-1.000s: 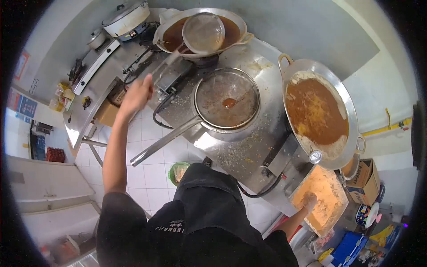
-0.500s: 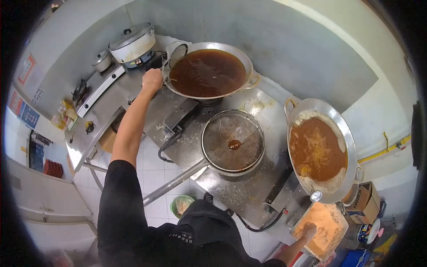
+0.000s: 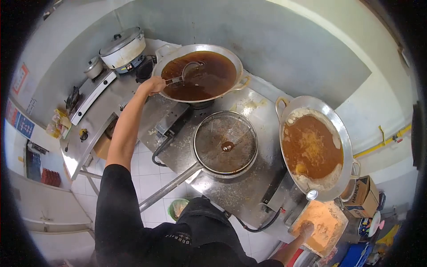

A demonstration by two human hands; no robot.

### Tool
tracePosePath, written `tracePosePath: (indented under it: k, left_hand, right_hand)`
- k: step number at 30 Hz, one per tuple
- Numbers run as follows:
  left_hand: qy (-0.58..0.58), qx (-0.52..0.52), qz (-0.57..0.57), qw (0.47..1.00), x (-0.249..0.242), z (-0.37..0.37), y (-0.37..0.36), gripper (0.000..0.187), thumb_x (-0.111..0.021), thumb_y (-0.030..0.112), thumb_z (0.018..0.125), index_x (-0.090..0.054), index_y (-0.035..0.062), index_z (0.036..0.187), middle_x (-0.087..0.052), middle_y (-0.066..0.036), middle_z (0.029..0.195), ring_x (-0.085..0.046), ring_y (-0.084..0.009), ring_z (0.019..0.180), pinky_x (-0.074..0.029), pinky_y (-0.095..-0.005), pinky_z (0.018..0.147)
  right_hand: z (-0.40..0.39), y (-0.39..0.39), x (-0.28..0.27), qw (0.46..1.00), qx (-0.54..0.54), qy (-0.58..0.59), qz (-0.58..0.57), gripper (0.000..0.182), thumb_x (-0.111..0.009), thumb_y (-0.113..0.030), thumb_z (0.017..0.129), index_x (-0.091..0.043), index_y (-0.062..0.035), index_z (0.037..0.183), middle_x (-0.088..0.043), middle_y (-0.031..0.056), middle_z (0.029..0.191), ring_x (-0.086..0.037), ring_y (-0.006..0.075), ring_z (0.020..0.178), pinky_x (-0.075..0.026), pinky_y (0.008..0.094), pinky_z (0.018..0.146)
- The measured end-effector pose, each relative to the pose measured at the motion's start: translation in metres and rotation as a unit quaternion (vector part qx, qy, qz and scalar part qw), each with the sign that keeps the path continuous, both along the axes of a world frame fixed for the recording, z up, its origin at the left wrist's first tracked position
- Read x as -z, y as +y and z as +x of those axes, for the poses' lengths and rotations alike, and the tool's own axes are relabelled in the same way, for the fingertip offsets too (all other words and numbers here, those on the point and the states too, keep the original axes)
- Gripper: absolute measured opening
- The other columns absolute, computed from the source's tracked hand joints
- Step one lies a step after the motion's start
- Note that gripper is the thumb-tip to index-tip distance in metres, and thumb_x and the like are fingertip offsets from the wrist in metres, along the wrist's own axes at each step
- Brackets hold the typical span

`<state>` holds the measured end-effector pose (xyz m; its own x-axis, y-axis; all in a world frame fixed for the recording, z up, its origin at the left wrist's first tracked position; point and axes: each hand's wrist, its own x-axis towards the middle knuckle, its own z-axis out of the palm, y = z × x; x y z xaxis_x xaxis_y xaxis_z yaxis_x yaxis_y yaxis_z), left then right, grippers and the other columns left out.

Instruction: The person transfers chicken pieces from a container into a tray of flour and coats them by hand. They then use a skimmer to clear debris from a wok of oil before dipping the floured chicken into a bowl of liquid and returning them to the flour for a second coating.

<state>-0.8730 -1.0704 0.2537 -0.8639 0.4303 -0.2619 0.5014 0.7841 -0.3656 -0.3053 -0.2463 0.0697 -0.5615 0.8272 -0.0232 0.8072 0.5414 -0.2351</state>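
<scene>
My left hand is closed round the handle of a round wire skimmer. The skimmer's rim is partly under the dark brown oil in the far wok. Over at the lower right, my right hand reaches into a tray of orange flour-like powder. Its fingers are blurred and partly hidden, so I cannot see whether they hold anything.
A large long-handled strainer rests over a pot between the woks. The right wok holds foamy brown oil, with a round dial thermometer at its rim. A rice cooker stands far left; a green bin sits on the floor.
The skimmer has gone from above the far wok's left rim down into the oil, turned by my left hand. My right hand stays at the powder tray. The view has shifted slightly.
</scene>
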Motion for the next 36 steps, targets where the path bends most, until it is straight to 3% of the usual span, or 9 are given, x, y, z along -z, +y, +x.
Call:
tracePosePath:
  k: [4, 6, 8, 10, 13, 20, 22, 34, 36]
  left_hand:
    - [-0.135, -0.213, 0.148, 0.956, -0.058, 0.052, 0.061, 0.033, -0.042, 0.015, 0.082, -0.063, -0.0041, 0.065, -0.059, -0.017, 0.056, -0.062, -0.0302, 0.054, -0.048, -0.0412, 0.047]
    - [-0.173, -0.388, 0.387, 0.819, -0.061, 0.060, 0.071, 0.036, -0.037, 0.020, 0.086, -0.053, 0.0022, 0.059, -0.045, -0.006, 0.049, -0.043, -0.0202, 0.039, -0.032, -0.0347, 0.036]
    - [-0.190, -0.393, 0.400, 0.806, -0.059, 0.063, 0.077, 0.040, -0.037, 0.028, 0.089, -0.051, 0.0035, 0.060, -0.040, -0.003, 0.049, -0.036, -0.0160, 0.037, -0.027, -0.0318, 0.035]
    - [-0.206, -0.397, 0.414, 0.793, -0.055, 0.065, 0.082, 0.045, -0.037, 0.036, 0.091, -0.048, 0.0048, 0.062, -0.035, 0.001, 0.049, -0.029, -0.0119, 0.035, -0.022, -0.0289, 0.034]
    - [-0.187, -0.409, 0.436, 0.780, -0.057, 0.070, 0.090, 0.040, -0.037, 0.035, 0.091, -0.047, 0.0062, 0.065, -0.034, 0.003, 0.050, -0.026, -0.0097, 0.035, -0.019, -0.0276, 0.034]
    - [-0.264, -0.437, 0.487, 0.709, -0.075, 0.082, 0.102, 0.039, -0.037, 0.036, 0.093, -0.044, 0.0088, 0.067, -0.030, 0.006, 0.050, -0.023, -0.0047, 0.036, -0.015, -0.0234, 0.033]
    - [-0.273, -0.444, 0.495, 0.695, -0.077, 0.080, 0.100, 0.039, -0.036, 0.036, 0.094, -0.044, 0.0092, 0.067, -0.030, 0.006, 0.050, -0.023, -0.0045, 0.036, -0.015, -0.0227, 0.033]
    - [-0.315, -0.431, 0.556, 0.637, -0.067, 0.072, 0.103, 0.037, -0.032, 0.034, 0.098, -0.044, 0.0080, 0.075, -0.029, 0.009, 0.050, -0.021, -0.0017, 0.035, -0.015, -0.0185, 0.030]
    - [-0.345, -0.446, 0.591, 0.577, -0.059, 0.064, 0.103, 0.036, -0.032, 0.032, 0.098, -0.044, 0.0077, 0.075, -0.028, 0.009, 0.050, -0.020, -0.0010, 0.036, -0.015, -0.0172, 0.029]
  right_hand:
    - [0.020, 0.035, 0.039, 0.995, -0.084, 0.022, 0.044, 0.017, -0.057, -0.014, 0.072, -0.064, 0.0011, 0.077, -0.064, 0.0236, 0.081, -0.062, 0.0380, 0.076, -0.048, 0.0442, 0.067]
    - [0.016, 0.040, 0.043, 0.997, -0.068, 0.013, 0.039, 0.016, -0.057, -0.012, 0.071, -0.064, 0.0011, 0.075, -0.063, 0.0229, 0.077, -0.062, 0.0375, 0.073, -0.048, 0.0442, 0.066]
    - [0.016, 0.042, 0.041, 0.998, -0.052, 0.004, 0.036, 0.015, -0.056, -0.011, 0.071, -0.063, 0.0011, 0.074, -0.063, 0.0221, 0.074, -0.062, 0.0370, 0.071, -0.048, 0.0443, 0.064]
    - [0.019, 0.049, 0.050, 0.998, -0.057, -0.015, 0.033, 0.034, -0.052, -0.034, 0.084, -0.064, -0.0029, 0.079, -0.065, 0.0200, 0.082, -0.063, 0.0366, 0.078, -0.050, 0.0443, 0.072]
    - [0.014, 0.056, 0.060, 0.992, -0.071, 0.014, 0.105, 0.020, -0.056, -0.017, 0.077, -0.062, 0.0015, 0.071, -0.063, 0.0222, 0.072, -0.062, 0.0370, 0.068, -0.048, 0.0438, 0.062]
    - [0.007, 0.044, 0.034, 0.991, -0.087, -0.002, 0.100, 0.029, -0.055, -0.024, 0.082, -0.063, 0.0023, 0.073, -0.063, 0.0241, 0.075, -0.062, 0.0389, 0.071, -0.048, 0.0452, 0.063]
    - [0.004, 0.041, 0.026, 0.983, -0.105, -0.122, 0.092, 0.037, -0.047, -0.032, 0.089, -0.066, -0.0012, 0.080, -0.066, 0.0213, 0.085, -0.065, 0.0345, 0.080, -0.051, 0.0443, 0.072]
    - [0.006, 0.051, 0.031, 0.994, -0.065, -0.057, 0.062, 0.028, -0.056, -0.024, 0.079, -0.066, 0.0022, 0.079, -0.064, 0.0260, 0.081, -0.064, 0.0394, 0.079, -0.050, 0.0457, 0.071]
    - [0.007, 0.048, 0.028, 0.995, -0.054, -0.046, 0.071, 0.028, -0.055, -0.024, 0.080, -0.066, 0.0025, 0.078, -0.065, 0.0251, 0.081, -0.064, 0.0393, 0.078, -0.050, 0.0455, 0.071]
